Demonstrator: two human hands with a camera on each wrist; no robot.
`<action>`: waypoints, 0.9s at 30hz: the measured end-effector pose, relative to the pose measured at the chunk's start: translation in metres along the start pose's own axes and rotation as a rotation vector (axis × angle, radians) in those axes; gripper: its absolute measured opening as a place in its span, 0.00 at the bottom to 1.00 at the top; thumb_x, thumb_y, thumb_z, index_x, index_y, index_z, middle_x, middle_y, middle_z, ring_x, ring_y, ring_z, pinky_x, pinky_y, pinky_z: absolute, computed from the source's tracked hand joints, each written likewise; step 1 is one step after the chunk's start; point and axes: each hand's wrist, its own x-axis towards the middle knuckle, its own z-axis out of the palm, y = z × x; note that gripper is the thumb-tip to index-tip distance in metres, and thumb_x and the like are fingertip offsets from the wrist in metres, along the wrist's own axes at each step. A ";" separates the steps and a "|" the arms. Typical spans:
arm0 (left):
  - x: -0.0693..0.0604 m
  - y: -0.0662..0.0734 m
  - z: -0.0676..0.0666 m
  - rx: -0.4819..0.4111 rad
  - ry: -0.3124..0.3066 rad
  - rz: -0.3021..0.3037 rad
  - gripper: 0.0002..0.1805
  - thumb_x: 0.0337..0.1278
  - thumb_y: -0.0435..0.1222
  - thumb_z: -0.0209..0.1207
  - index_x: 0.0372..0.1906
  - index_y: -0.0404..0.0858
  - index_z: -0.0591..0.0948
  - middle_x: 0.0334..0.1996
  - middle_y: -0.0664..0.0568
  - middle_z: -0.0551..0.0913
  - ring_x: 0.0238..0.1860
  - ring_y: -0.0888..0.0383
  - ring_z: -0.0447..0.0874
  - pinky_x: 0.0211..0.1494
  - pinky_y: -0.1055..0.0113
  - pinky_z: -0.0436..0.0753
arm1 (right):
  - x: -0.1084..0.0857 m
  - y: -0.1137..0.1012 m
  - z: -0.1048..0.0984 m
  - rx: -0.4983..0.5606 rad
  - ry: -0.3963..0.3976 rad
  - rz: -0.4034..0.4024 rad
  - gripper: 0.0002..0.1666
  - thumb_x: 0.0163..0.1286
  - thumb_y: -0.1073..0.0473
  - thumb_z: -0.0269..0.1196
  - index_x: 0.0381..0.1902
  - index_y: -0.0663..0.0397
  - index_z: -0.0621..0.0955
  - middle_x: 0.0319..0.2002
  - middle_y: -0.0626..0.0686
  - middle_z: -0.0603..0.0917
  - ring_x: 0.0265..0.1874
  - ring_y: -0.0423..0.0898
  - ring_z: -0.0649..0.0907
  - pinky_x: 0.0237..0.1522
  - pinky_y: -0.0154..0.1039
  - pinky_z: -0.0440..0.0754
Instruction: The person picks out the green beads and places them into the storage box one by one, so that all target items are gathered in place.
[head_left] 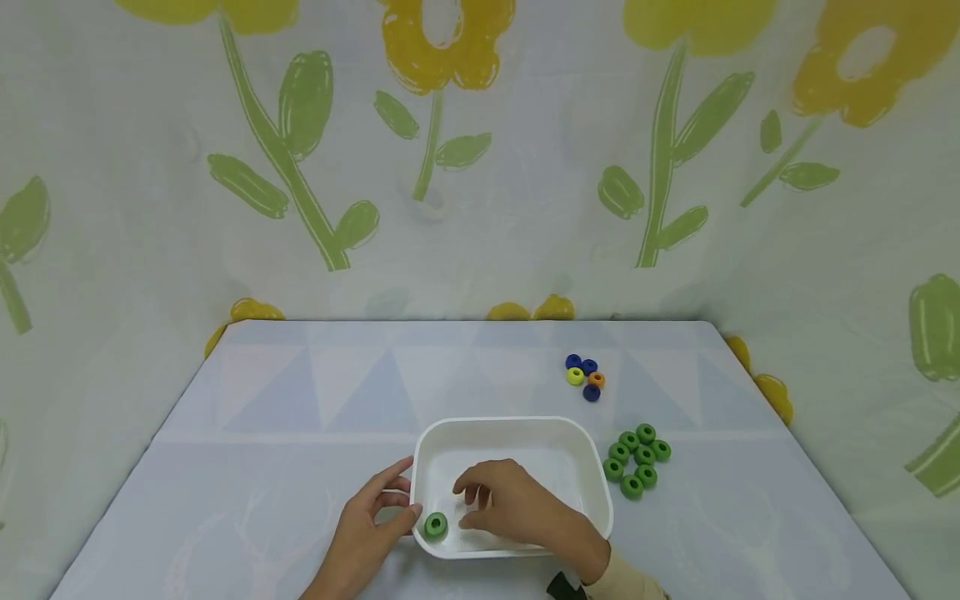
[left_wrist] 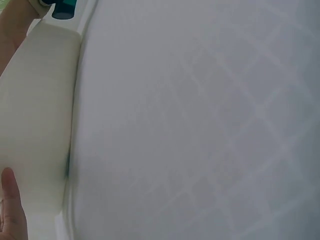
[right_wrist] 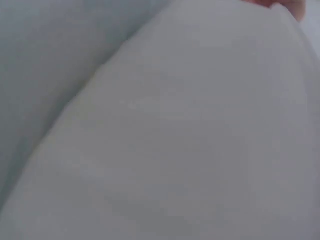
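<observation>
A white rectangular tray [head_left: 525, 433] stands near the front of the table. My left hand [head_left: 367, 525] rests against its left side, the thumb touching the rim and the index finger stretched towards the far corner. The left wrist view shows a digit against the tray's pale outer wall [left_wrist: 40, 110]. One green ring-shaped bead [head_left: 436, 525] lies in the tray's near left corner. Just right of it, my right hand [head_left: 510, 500] reaches into the tray, fingers bent loosely and thumb apart, with nothing visible between them. Mostly the tray's white surface [right_wrist: 190, 125] fills the blurred right wrist view.
Several green beads [head_left: 644, 455] lie in a group beside the tray's right side. Farther back is a small cluster with dark blue beads [head_left: 592, 392], a yellow bead [head_left: 575, 377] and an orange bead [head_left: 597, 379]. A flower-patterned curtain [head_left: 525, 208] hangs behind the table.
</observation>
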 end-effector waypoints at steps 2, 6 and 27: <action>0.001 0.001 0.000 -0.004 0.002 -0.014 0.33 0.55 0.27 0.67 0.68 0.43 0.76 0.50 0.44 0.78 0.42 0.64 0.82 0.37 0.70 0.91 | -0.007 0.003 -0.008 0.029 0.050 -0.017 0.17 0.62 0.55 0.73 0.48 0.51 0.86 0.34 0.42 0.85 0.31 0.30 0.77 0.33 0.25 0.80; 0.001 0.001 0.000 -0.006 0.005 -0.031 0.33 0.55 0.26 0.67 0.68 0.42 0.76 0.50 0.44 0.78 0.43 0.63 0.82 0.36 0.69 0.91 | -0.025 0.008 -0.025 0.053 0.140 -0.037 0.16 0.64 0.52 0.71 0.47 0.53 0.86 0.36 0.44 0.86 0.33 0.31 0.78 0.34 0.26 0.82; -0.001 0.002 0.001 -0.023 0.026 -0.010 0.31 0.54 0.26 0.67 0.66 0.41 0.78 0.50 0.43 0.78 0.42 0.64 0.83 0.34 0.66 0.91 | -0.115 0.067 -0.069 0.006 0.653 0.383 0.15 0.67 0.49 0.69 0.48 0.46 0.86 0.41 0.46 0.87 0.37 0.29 0.82 0.38 0.27 0.85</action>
